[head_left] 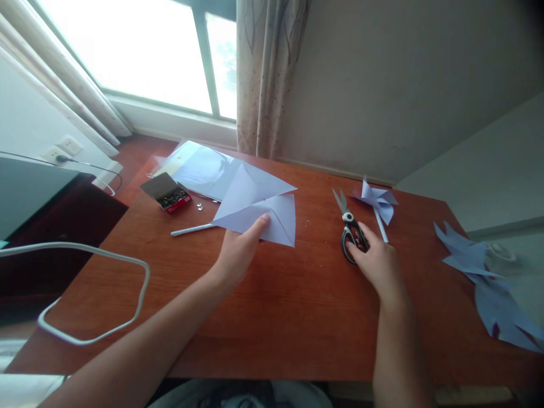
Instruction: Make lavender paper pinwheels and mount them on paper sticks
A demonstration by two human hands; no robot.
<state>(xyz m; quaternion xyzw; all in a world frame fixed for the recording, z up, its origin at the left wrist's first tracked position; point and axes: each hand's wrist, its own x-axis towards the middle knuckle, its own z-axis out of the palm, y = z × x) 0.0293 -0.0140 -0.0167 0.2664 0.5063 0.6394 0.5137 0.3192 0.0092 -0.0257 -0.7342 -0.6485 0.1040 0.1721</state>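
My left hand (pixel 238 252) rests on the near edge of a pale lilac sheet of cut paper (pixel 259 207) lying on the brown wooden table (pixel 272 317), fingers stretched flat on it. A white paper stick (pixel 191 230) pokes out from under the sheet to the left. My right hand (pixel 376 260) lies on the black handles of a pair of scissors (pixel 348 224), its fingers curled over them. Just beyond the scissors lies a finished lilac pinwheel (pixel 376 198) on a white stick.
An open red box of pins (pixel 168 194) and loose pins (pixel 199 207) sit at the far left beside a clear sleeve of paper (pixel 195 164). Lilac paper offcuts (pixel 488 283) lie at the right edge. A white cable (pixel 106 294) loops off the left. Curtain and window stand behind.
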